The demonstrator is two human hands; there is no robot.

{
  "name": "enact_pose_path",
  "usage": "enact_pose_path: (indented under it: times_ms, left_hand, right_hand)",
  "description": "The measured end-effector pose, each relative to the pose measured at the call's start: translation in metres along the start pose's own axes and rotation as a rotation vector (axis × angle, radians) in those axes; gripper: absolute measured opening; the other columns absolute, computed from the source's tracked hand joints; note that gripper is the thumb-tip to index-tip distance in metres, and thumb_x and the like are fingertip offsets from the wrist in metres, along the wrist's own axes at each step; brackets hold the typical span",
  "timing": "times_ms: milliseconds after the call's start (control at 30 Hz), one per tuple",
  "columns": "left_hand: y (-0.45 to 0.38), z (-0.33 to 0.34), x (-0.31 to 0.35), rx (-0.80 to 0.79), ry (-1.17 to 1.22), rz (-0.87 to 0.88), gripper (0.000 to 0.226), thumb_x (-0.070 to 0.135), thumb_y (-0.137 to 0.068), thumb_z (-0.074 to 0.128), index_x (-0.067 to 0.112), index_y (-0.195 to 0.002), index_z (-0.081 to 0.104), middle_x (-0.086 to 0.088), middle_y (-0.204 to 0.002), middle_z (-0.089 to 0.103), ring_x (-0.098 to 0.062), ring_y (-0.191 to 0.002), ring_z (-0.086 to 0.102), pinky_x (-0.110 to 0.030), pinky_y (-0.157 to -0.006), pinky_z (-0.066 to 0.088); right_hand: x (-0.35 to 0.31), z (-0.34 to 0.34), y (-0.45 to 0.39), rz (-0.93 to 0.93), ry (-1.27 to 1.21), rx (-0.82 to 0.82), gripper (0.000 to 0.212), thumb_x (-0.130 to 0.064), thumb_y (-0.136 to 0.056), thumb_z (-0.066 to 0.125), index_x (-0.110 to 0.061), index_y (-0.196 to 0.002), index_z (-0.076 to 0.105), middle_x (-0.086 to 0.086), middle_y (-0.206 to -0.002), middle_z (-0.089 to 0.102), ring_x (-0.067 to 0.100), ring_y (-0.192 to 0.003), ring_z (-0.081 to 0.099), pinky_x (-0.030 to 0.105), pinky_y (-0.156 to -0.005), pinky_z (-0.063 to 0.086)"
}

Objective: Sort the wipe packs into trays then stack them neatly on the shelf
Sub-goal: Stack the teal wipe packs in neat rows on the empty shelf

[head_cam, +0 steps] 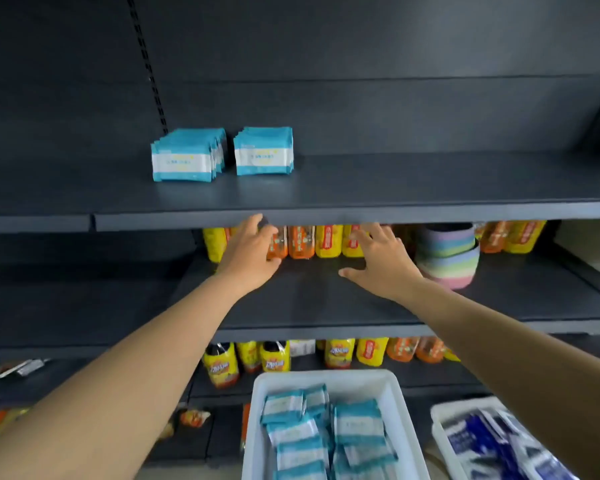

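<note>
Two rows of teal wipe packs [187, 160] [264, 151] already stand on the upper shelf [395, 181], above and beyond both hands; they stand on edge, faces toward the camera, long axis across the shelf. Many more lie loose in the white tray [257, 410] below the forearms, and dark blue packs [492, 441] fill a second tray [440, 414]; so the stacking seems only begun. The left hand [248, 252] and right hand [378, 261] are spread, holding nothing, near the orange and yellow bags [312, 240].
</note>
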State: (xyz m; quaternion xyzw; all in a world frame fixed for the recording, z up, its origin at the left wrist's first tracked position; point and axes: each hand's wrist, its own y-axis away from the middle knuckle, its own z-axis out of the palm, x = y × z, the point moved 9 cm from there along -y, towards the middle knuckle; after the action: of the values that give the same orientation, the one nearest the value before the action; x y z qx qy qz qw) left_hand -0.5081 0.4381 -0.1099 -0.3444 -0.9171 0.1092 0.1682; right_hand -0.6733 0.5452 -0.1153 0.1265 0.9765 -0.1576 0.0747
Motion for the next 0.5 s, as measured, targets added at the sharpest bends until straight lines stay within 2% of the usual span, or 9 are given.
enact_pose_path:
  times_ms: [100,200,334,500]
  left_hand:
    - [0.036,0.030,-0.001,0.028,0.056,-0.025,0.045,0.023,-0.088,0.064,0.010,-0.129,0.050,-0.010,-0.149,0.029,-0.025,-0.140,0.024,-0.037,-0.113,0.025]
    - [0.067,0.085,-0.009,-0.092,0.087,-0.073,0.045,0.023,-0.089,0.063,0.011,-0.130,0.049,-0.008,-0.148,0.030,-0.024,-0.139,0.025,-0.036,-0.111,0.026]
    - [0.107,0.179,-0.025,-0.260,0.081,-0.116,0.043,0.020,-0.088,0.061,0.010,-0.128,0.050,-0.007,-0.138,0.039,-0.023,-0.130,0.037,-0.032,-0.102,0.034]
    - [0.164,0.310,-0.051,-0.515,0.109,-0.239,0.049,0.023,-0.084,0.065,0.008,-0.128,0.050,-0.010,-0.129,0.044,-0.027,-0.121,0.045,-0.035,-0.098,0.038]
  right_hand:
    - [0.011,0.030,0.039,-0.011,0.006,-0.025,0.063,-0.045,-0.084,0.066,-0.018,-0.137,0.044,0.004,-0.141,0.037,0.025,-0.131,0.032,0.041,-0.105,0.031]
    - [0.029,0.070,0.067,0.021,-0.023,-0.115,0.061,-0.041,-0.085,0.066,-0.019,-0.138,0.043,0.003,-0.142,0.037,0.023,-0.131,0.031,0.038,-0.107,0.029]
    - [0.054,0.141,0.099,0.079,-0.066,-0.239,0.058,-0.040,-0.087,0.064,-0.019,-0.137,0.043,0.001,-0.142,0.038,0.021,-0.131,0.032,0.037,-0.108,0.028]
    - [0.095,0.250,0.138,0.105,-0.057,-0.453,0.062,-0.042,-0.087,0.063,-0.020,-0.140,0.039,0.002,-0.144,0.036,0.022,-0.134,0.029,0.037,-0.110,0.028]
